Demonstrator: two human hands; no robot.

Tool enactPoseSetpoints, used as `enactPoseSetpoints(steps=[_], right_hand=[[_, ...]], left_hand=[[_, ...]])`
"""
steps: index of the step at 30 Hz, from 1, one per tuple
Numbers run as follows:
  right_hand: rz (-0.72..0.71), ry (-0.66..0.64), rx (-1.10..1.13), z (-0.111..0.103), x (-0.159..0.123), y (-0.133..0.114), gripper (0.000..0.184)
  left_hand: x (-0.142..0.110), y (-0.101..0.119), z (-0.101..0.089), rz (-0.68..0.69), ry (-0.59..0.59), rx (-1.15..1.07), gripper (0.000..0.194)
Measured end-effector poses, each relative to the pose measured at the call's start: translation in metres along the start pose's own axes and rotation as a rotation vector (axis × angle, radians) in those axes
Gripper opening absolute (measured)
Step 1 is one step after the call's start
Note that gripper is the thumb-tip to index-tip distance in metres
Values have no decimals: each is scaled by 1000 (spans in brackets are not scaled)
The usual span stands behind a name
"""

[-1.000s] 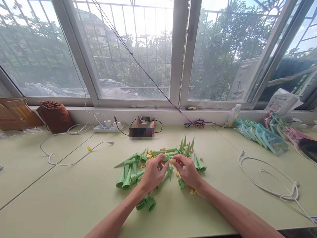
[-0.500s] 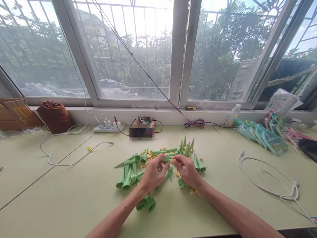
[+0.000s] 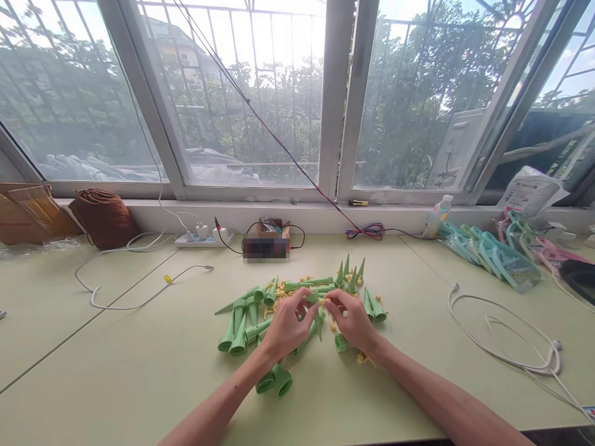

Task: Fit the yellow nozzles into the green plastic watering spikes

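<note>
My left hand (image 3: 294, 321) is closed around a green plastic watering spike (image 3: 319, 327), its tip pointing down. Facing it, my right hand (image 3: 352, 316) pinches a small yellow valve piece (image 3: 322, 302) right at the spike; whether the valve sits inside it I cannot tell, as fingers cover the spot. Several green spikes with wide threaded ends (image 3: 238, 337) lie to the left of my hands. A few more spikes stand point up (image 3: 352, 279) behind my right hand. Loose yellow pieces (image 3: 365, 359) are scattered among them.
At the back stand a power strip (image 3: 203, 240) and a small box (image 3: 271, 226) behind a blurred device. White cables lie at left and at right (image 3: 499, 365). Bagged teal items (image 3: 504, 257), a bottle (image 3: 438, 217) and a brown pouch (image 3: 105, 218) line the window side.
</note>
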State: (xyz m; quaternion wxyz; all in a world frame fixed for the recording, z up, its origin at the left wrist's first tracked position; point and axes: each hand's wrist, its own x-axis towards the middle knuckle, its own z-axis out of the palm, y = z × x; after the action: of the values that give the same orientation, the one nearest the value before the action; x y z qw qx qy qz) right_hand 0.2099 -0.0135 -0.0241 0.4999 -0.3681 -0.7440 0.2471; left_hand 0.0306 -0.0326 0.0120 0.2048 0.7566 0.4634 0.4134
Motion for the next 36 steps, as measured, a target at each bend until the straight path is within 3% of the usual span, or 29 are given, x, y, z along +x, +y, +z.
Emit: enactPoseSetpoints(steps=[36], right_hand=[[-42, 40, -102, 1, 2, 6, 47]], left_hand=[[-1, 0, 1, 8, -52, -4, 17]])
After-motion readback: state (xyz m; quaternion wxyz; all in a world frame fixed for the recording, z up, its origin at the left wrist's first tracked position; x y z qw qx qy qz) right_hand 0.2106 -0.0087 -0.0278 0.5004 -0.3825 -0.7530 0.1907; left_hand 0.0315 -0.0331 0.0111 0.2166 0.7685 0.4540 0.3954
